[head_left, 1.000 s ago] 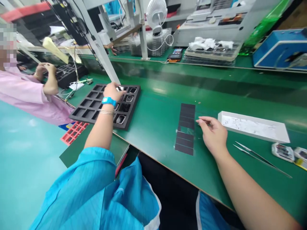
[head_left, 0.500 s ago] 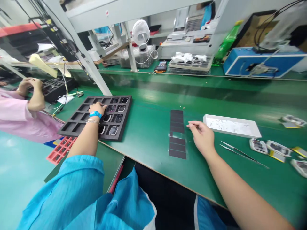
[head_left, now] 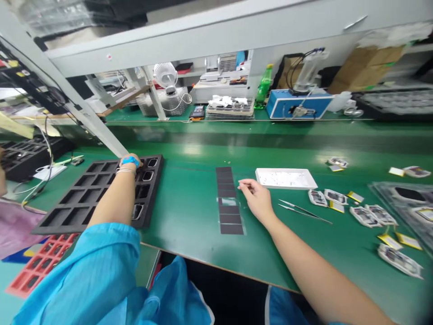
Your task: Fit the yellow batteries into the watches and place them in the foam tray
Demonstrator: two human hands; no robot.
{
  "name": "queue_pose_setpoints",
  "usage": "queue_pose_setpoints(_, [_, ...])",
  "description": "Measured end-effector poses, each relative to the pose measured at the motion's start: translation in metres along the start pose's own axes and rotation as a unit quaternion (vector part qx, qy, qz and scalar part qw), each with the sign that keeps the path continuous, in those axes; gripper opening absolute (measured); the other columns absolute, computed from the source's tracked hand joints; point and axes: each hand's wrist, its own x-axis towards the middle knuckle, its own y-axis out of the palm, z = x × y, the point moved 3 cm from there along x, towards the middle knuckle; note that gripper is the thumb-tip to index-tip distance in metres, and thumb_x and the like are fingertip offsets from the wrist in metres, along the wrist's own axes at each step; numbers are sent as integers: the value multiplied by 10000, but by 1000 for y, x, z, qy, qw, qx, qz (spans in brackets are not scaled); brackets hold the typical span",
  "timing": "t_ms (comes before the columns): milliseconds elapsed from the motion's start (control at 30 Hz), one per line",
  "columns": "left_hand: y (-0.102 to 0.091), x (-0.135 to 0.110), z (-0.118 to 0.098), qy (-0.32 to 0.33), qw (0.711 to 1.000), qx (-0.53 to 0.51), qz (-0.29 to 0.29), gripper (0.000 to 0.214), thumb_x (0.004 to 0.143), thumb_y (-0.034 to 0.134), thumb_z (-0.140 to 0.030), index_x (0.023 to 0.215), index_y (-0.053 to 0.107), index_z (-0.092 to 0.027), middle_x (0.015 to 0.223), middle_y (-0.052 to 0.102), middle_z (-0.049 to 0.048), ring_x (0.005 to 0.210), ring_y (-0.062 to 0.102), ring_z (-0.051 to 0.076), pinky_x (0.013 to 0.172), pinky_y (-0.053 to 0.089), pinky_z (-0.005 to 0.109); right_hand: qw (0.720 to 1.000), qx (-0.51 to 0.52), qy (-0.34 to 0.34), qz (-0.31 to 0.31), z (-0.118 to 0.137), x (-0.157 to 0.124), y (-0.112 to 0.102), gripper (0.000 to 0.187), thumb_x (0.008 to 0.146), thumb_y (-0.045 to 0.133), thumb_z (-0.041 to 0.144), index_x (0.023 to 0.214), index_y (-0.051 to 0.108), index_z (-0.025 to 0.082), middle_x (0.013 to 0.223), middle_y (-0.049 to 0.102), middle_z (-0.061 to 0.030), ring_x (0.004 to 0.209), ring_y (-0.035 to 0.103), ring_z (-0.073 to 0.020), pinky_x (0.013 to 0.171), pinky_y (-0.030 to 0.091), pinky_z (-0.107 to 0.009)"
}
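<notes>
My left hand (head_left: 131,160) is over the far side of a black foam tray (head_left: 149,205); its fingers are hidden behind the wrist, so I cannot see what they touch. Small watch-like square parts sit in the tray's right-hand pockets, while several pockets to the left hold nothing. Just right of a strip of black rectangular pieces on clear backing (head_left: 226,184), my right hand (head_left: 257,197) hovers low over the green bench. Its thumb and forefinger are pinched together; anything between them is too small to make out. Metal tweezers (head_left: 304,211) lie right of that hand.
Behind my right hand is a shallow white box (head_left: 287,178) with tiny bits in it. Several opened device casings (head_left: 367,216) with battery packs lie to the right. A red tray (head_left: 25,285) is at lower left. A co-worker's pink sleeve (head_left: 20,223) shows at the left edge.
The camera view has swung right, showing more casings. My left hand has shifted toward the tray's far edge, its fingers now hidden. My right hand stays pinched beside the black strip.
</notes>
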Motion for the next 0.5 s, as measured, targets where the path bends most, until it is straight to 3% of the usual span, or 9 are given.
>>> queue_pose_setpoints(100, [-6, -1, -2, -45, 999, 9, 7, 497, 432, 885, -452, 565, 491, -180, 837, 688, 200, 1155, 585, 520, 951, 465, 651, 1000, 3, -6, 14, 3, 0, 1, 322, 824, 569, 482, 911, 711, 206, 827, 771, -91, 769, 735, -243, 756, 565, -395])
queue_pose_setpoints(200, [-16, -17, -6, -38, 999, -23, -32, 442, 471, 886, -296, 595, 479, -178, 882, 687, 167, 1250, 535, 511, 1033, 414, 665, 1000, 9, -17, 16, 6, 0, 0, 303, 835, 561, 447, 916, 713, 198, 835, 770, -91, 778, 733, -237, 777, 566, -395])
queue_pose_setpoints(300, [-19, -50, -28, 7, 991, -122, -59, 324, 663, 807, -357, 813, 584, -174, 962, 707, 121, 1241, 584, 401, 1044, 463, 591, 999, 14, -30, 10, 9, -2, -1, 272, 847, 561, 408, 920, 715, 196, 845, 768, -81, 783, 726, -227, 788, 563, -389])
queue_pose_setpoints(367, [-8, -84, -56, 51, 964, -262, -10, 320, 858, 616, -465, 1036, 603, -200, 1012, 728, 88, 1089, 684, 263, 947, 564, 442, 999, 21, -40, 9, 12, -4, -1, 240, 851, 574, 380, 922, 717, 200, 857, 767, -69, 791, 720, -217, 792, 563, -379])
queue_pose_setpoints(400, [3, -104, -75, 71, 907, -410, 68, 340, 905, 550, -472, 1106, 599, -202, 1065, 732, 96, 1044, 700, 222, 923, 578, 391, 998, 28, -50, 6, 14, -5, -1, 222, 852, 585, 367, 919, 717, 202, 865, 766, -63, 795, 718, -210, 795, 564, -371])
queue_pose_setpoints(433, [16, -126, -95, 79, 829, -530, 163, 363, 911, 538, -484, 1134, 602, -206, 1116, 730, 98, 1024, 705, 197, 920, 581, 359, 997, 34, -64, 2, 16, -7, -1, 202, 853, 597, 353, 917, 717, 203, 877, 765, -58, 798, 715, -201, 798, 564, -362])
queue_pose_setpoints(500, [43, -172, -134, 64, 707, -629, 318, 319, 915, 567, -403, 1143, 617, -186, 1149, 731, 105, 948, 716, 148, 889, 581, 283, 994, 40, -105, -12, 22, -11, -1, 164, 866, 614, 325, 916, 715, 205, 895, 758, -50, 806, 704, -185, 804, 563, -346])
